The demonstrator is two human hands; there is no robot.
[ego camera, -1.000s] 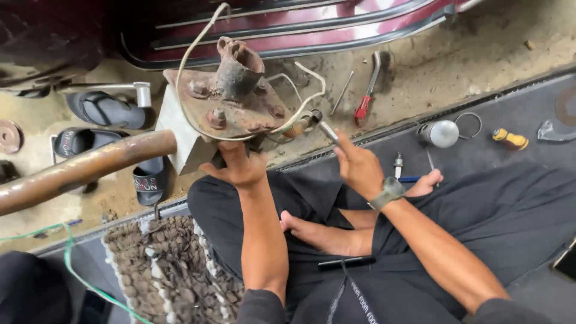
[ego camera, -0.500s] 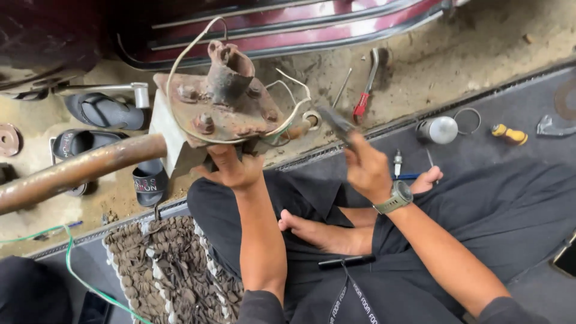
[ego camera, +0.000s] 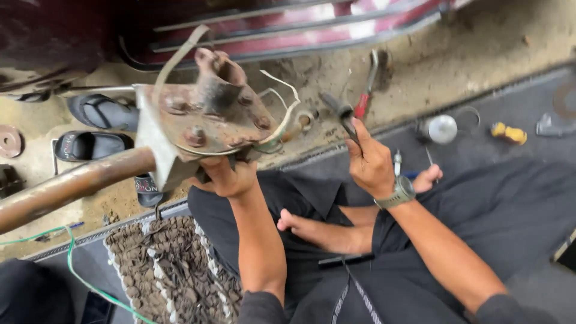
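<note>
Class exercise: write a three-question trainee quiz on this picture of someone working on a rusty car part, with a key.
1. True or false: the left hand props the rusty flanged part from below.
2. The right hand grips: A) a dark hand tool, B) a sandal, C) the green wire.
3. Fill in: the red-handled pliers lie on the ____.

Key: 1 true; 2 A; 3 ground.

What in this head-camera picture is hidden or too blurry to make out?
- Dark tool in the right hand: motion-blurred, its tip unclear.
- Left hand: its fingers hidden under the rusty flanged part.
- Rusty pipe: cut off by the left edge.
- Red-handled pliers: jaws too small to read.
</note>
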